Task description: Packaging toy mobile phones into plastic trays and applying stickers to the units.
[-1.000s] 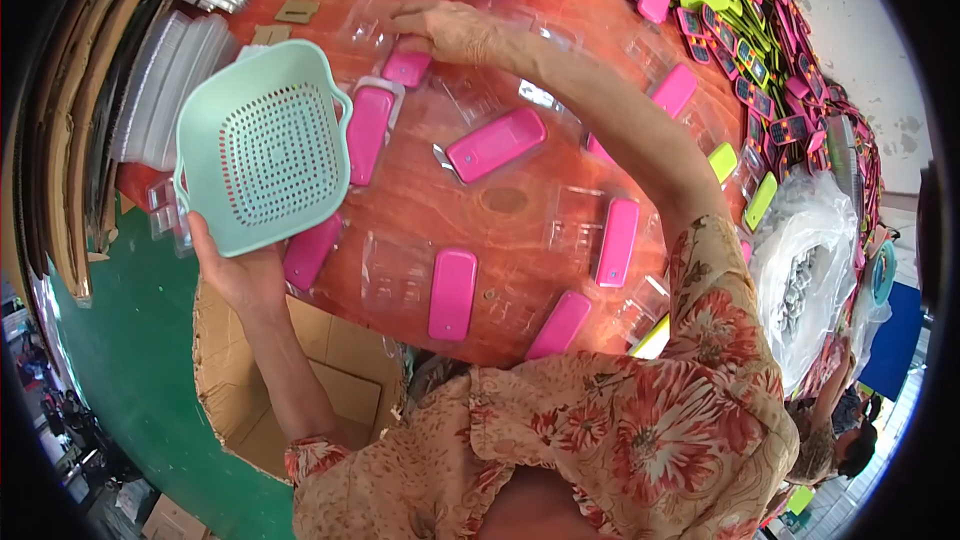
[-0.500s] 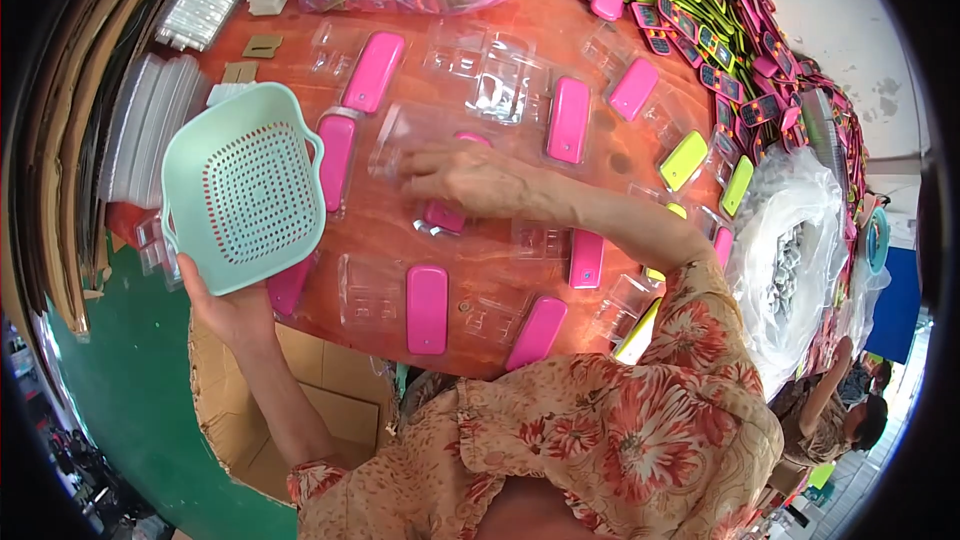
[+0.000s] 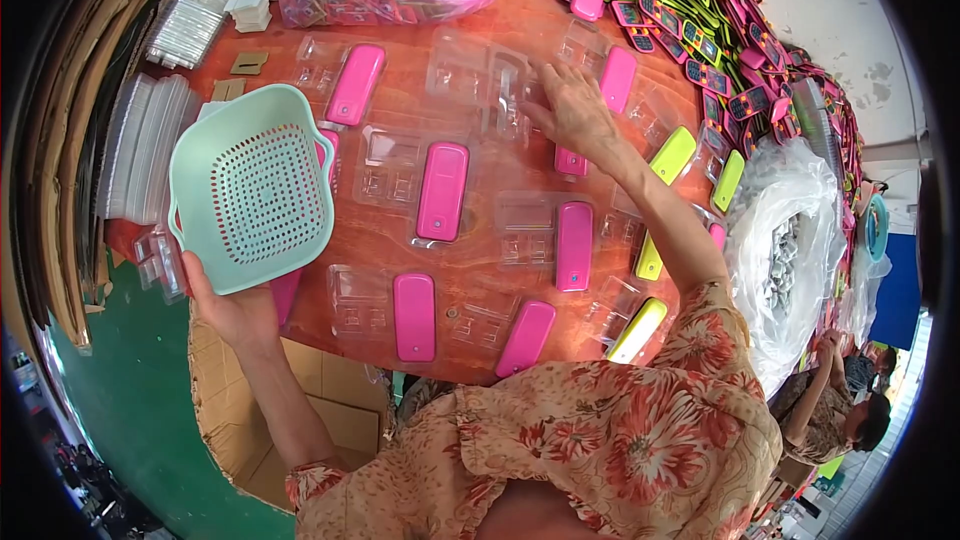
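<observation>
- The basket (image 3: 193, 175) is gripped by its lower rim in the left hand (image 3: 240, 312), at nine o'clock.
- The right hand (image 3: 578, 112) is spread at one o'clock, above a pink case (image 3: 571, 162); whether anything is gripped cannot be told.
- The red table (image 3: 475, 260) is strewn with cases and clear trays.
- Toy phones (image 3: 705, 50) are heaped at one o'clock.
- Green floor (image 3: 130, 360) is seen at eight, pale wall (image 3: 850, 30) at two.
</observation>
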A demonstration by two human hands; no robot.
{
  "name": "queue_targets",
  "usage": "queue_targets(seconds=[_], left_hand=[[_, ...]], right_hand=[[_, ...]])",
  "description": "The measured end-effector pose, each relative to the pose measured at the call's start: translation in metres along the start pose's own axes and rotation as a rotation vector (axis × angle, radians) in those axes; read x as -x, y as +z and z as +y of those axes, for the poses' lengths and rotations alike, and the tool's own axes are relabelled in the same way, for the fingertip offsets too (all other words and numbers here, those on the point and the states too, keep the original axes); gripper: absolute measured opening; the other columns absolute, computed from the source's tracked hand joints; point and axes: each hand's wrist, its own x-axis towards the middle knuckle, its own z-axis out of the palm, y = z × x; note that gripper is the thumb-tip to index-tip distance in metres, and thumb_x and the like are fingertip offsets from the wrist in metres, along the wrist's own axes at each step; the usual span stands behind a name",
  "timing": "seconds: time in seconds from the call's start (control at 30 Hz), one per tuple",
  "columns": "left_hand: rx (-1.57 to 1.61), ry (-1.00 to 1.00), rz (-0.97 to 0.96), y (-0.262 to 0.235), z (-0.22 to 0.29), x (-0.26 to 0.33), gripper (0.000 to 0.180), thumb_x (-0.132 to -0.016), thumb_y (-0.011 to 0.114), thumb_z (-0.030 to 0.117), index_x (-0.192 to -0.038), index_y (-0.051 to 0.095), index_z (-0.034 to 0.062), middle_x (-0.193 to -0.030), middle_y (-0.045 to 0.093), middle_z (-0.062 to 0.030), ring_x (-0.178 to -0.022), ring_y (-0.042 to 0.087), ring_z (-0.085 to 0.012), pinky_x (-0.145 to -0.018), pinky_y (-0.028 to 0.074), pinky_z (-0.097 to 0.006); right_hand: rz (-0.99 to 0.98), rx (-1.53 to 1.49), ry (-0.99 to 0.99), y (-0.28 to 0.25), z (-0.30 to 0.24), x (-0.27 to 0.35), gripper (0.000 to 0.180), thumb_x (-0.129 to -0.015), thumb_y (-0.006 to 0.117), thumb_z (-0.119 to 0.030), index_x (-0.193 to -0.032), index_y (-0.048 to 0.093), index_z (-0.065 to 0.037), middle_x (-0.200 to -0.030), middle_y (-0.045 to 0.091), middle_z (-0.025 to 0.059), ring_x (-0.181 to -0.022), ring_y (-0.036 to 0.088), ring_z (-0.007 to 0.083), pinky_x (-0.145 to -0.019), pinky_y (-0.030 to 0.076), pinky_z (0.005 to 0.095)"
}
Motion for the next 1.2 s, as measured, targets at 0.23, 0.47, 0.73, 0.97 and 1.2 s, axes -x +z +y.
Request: queue_targets(seconds=[0.23, 0.47, 0.73, 0.97, 1.2], left_hand=[[-0.013, 0.009, -0.027, -0.003, -0.001, 0.004, 0.046, -0.087, 0.034, 0.036, -0.123, 0.034, 0.0071, -0.122, 0.04, -0.0059, -0.111, 0.038, -0.0203, -0.092, 0.031, -0.038], [-0.017, -0.013, -0.041, -0.004, 0.0, 0.008, 0.046, -0.087, 0.034, 0.035, -0.124, 0.032, 0.0077, -0.123, 0.039, -0.0059, -0.112, 0.038, -0.0209, -0.092, 0.031, -0.039], [-0.02, -0.037, -0.031, -0.007, -0.006, 0.007, 0.045, -0.087, 0.035, 0.035, -0.123, 0.033, 0.0081, -0.121, 0.041, -0.0067, -0.109, 0.041, -0.0211, -0.089, 0.036, -0.039], [-0.008, -0.037, -0.016, -0.001, -0.002, 0.01, 0.045, -0.087, 0.034, 0.035, -0.123, 0.033, 0.008, -0.12, 0.041, -0.0065, -0.109, 0.041, -0.021, -0.087, 0.037, -0.039], [-0.021, -0.02, -0.012, 0.002, -0.005, 0.008, 0.044, -0.087, 0.034, 0.034, -0.122, 0.034, 0.0071, -0.12, 0.042, -0.0067, -0.108, 0.042, -0.0204, -0.087, 0.037, -0.039]], right_hand=[[-0.123, 0.063, 0.148, 0.009, -0.03, -0.048, 0.04, -0.073, 0.056, -0.038, -0.096, 0.047, -0.006, -0.085, 0.056, 0.0147, -0.08, 0.057, 0.0308, -0.07, 0.044, 0.0421], [0.074, -0.008, 0.228, 0.028, -0.052, -0.061, 0.049, -0.07, 0.06, -0.038, -0.106, 0.043, -0.009, -0.092, 0.051, 0.014, -0.086, 0.052, 0.0327, -0.068, 0.045, 0.0417], [-0.237, -0.072, 0.284, 0.003, -0.016, -0.047, 0.044, -0.072, 0.057, -0.034, -0.101, 0.042, -0.005, -0.085, 0.058, 0.02, -0.082, 0.056, 0.0334, -0.069, 0.043, 0.0433], [-0.192, -0.114, 0.294, 0.021, 0.001, -0.048, 0.039, -0.075, 0.053, -0.034, -0.095, 0.05, -0.001, -0.079, 0.058, 0.0226, -0.079, 0.057, 0.0333, -0.066, 0.044, 0.0407], [-0.302, -0.459, 0.448, 0.02, 0.005, -0.054, 0.048, -0.073, 0.055, -0.044, -0.07, 0.055, 0.003, -0.06, 0.057, 0.0193, -0.06, 0.058, 0.0315, -0.059, 0.045, 0.0379]])
